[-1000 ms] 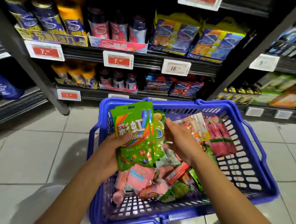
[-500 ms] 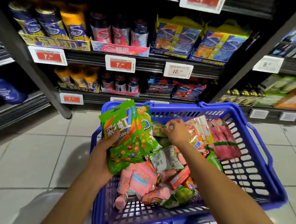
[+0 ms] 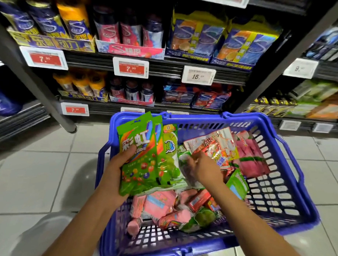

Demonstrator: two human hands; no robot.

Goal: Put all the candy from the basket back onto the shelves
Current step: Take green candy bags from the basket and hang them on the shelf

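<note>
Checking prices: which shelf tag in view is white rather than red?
The tag reading 15, right of the two red 7 tags, under the orange-and-blue bags.

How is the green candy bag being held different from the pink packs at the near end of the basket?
The green bag is held upright by the left hand; the pink packs lie loose in the blue basket. The green bag is bigger and flat; the pink packs look smaller and chunkier. Both are candy.
</note>
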